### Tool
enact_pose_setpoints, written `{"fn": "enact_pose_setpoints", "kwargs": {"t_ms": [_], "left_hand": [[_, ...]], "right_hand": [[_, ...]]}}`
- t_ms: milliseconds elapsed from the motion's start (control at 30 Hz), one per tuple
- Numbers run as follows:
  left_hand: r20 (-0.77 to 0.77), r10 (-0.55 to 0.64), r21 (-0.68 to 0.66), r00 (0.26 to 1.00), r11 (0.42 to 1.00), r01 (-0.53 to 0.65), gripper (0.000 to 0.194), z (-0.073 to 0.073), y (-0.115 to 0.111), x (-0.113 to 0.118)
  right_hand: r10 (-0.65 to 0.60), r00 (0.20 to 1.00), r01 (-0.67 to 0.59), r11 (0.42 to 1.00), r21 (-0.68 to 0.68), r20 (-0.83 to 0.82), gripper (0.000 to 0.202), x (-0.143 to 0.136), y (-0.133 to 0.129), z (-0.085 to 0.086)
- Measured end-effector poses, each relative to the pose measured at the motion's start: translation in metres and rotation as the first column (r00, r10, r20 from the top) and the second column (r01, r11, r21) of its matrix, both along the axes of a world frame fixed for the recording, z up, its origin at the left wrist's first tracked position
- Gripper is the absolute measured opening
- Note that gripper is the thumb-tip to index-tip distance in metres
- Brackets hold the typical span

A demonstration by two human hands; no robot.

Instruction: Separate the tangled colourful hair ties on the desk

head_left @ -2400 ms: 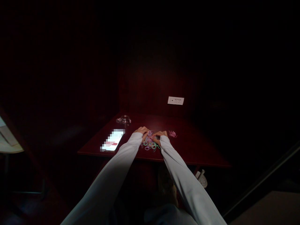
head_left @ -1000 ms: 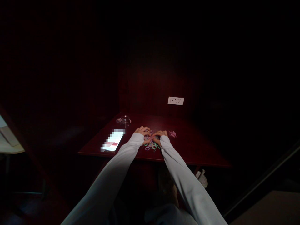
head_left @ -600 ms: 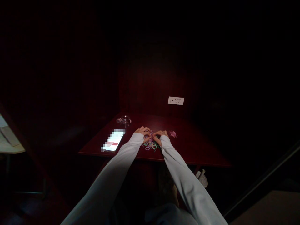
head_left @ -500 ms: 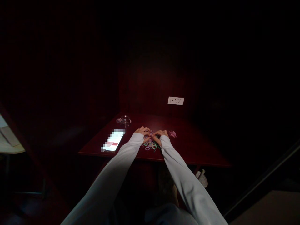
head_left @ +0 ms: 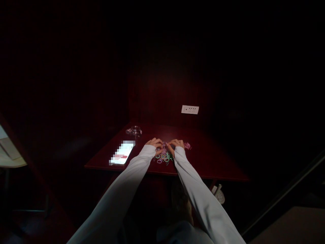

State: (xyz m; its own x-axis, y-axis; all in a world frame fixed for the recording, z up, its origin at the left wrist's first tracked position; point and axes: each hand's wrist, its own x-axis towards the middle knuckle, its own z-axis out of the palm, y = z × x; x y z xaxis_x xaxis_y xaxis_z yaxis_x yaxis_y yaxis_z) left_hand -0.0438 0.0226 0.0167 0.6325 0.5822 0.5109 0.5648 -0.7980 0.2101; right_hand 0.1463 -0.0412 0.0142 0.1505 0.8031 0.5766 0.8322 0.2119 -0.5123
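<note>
A loose pile of small coloured elastic hair ties (head_left: 160, 161), green, purple and pink, lies near the table's front edge. My left hand (head_left: 154, 143) rests at the pile's left side, fingers curved over it and thumb apart from them. From the right, my right hand (head_left: 176, 144) reaches in above the pile, its fingertips drawn together near the pink ties. Whatever may be between those fingertips is too small to make out. A second, smaller heap of pink hair ties (head_left: 187, 145) sits just past my right hand, partly covered by it.
A phone (head_left: 124, 152) with a lit screen lies left of my arms on the dark red table (head_left: 208, 166). Behind it stands a clear container (head_left: 136, 130) with pinkish bits beside it. A white socket panel (head_left: 190, 109) is on the back wall. A pale object (head_left: 218, 194) shows below the table.
My right hand has shifted slightly right and up, covering more of the small pink heap and widening the gap to my left hand. My left hand stays nearly still.
</note>
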Motion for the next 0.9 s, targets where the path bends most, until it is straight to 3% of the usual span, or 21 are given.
{"fn": "enact_pose_setpoints", "kwargs": {"t_ms": [67,167,333,733,800,900], "left_hand": [[0.017,0.010,-0.005,1.000,1.000,-0.009,0.006,-0.001,0.001,-0.001],[0.035,0.012,-0.011,0.999,1.000,-0.012,0.008,-0.002,0.003,-0.002],[0.043,0.007,0.004,0.999,1.000,-0.008,0.013,-0.004,0.010,-0.003],[0.049,0.043,0.014,0.998,0.999,-0.043,0.012,-0.004,0.006,-0.002],[0.041,0.055,0.011,0.998,0.998,-0.056,0.012,-0.002,0.005,-0.002],[0.031,0.067,0.008,0.997,0.998,-0.068,0.014,0.000,0.004,-0.002]], "right_hand": [[-0.130,0.985,0.132,0.991,0.018,-0.111,0.041,0.010,0.000,0.001],[-0.352,0.905,0.364,0.931,0.008,-0.237,0.046,0.028,-0.002,0.001],[-0.490,0.830,0.511,0.860,0.008,-0.267,0.052,0.054,-0.008,0.000],[-0.614,0.760,0.609,0.787,-0.094,-0.215,0.040,0.068,-0.007,-0.006],[-0.588,0.777,0.577,0.808,-0.117,-0.226,0.037,0.066,-0.007,-0.003],[-0.444,0.856,0.425,0.896,-0.129,-0.264,0.042,0.062,-0.007,0.002]]}}
